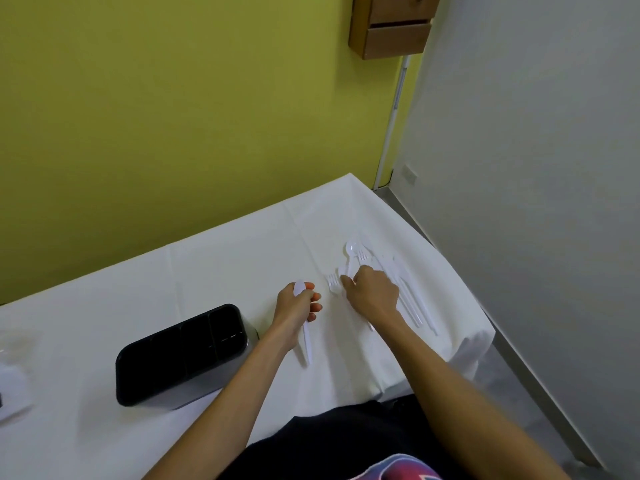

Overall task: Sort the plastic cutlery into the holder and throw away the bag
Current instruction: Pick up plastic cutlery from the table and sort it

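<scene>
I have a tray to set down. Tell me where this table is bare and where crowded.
Bare: the cloth between the black holder and the yellow wall, and the near strip before the holder. Crowded: the right end, with the cutlery pile, the right hand on it, and the left hand holding a spoon.

Wearing black clothing at the near edge, matte and softly creased, spreading from centre toward the right. Showing a bright patch at the very near edge of it: pink and magenta blending into blue and purple, with a pale line crossing. Leaving unclear whether that patch is print on the black or a separate piece. Baring both arms from the near edge out to the wrists, with left hand and right hand likewise uncovered.
</scene>
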`<state>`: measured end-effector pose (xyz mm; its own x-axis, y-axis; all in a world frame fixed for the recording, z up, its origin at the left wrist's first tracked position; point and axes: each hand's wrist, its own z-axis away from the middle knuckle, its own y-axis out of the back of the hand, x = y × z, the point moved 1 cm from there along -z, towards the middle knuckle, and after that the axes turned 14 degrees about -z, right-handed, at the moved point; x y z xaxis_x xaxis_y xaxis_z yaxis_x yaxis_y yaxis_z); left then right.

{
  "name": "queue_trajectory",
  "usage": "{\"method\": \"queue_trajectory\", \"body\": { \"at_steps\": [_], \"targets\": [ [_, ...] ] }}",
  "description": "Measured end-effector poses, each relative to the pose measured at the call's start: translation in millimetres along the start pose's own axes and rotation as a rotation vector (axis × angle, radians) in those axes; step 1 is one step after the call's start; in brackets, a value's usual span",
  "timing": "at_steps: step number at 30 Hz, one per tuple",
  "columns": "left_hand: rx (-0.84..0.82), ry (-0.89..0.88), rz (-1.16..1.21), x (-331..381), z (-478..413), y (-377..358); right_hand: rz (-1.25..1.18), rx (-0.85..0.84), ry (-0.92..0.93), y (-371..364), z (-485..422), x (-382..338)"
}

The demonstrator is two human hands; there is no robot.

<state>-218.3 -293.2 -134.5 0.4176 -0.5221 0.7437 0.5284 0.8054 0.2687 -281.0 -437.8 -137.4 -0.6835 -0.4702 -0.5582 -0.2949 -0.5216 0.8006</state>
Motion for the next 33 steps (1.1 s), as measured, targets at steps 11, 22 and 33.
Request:
{"method": "queue_trajectory", "body": {
  "at_steps": [11, 22, 33],
  "targets": [
    [0.002, -0.049, -0.027, 14, -13, -2, -0.416, -0.162, 0.04, 34, 27, 9],
    [0.027, -0.125, -0.116, 11, -10, -12, 0.04, -0.259, 0.064, 19, 25, 19],
    [0.022, -0.04, -0.047, 4, -12, -12, -0.22, -0.22, 0.044, 11, 38, 9]
  ]
}}
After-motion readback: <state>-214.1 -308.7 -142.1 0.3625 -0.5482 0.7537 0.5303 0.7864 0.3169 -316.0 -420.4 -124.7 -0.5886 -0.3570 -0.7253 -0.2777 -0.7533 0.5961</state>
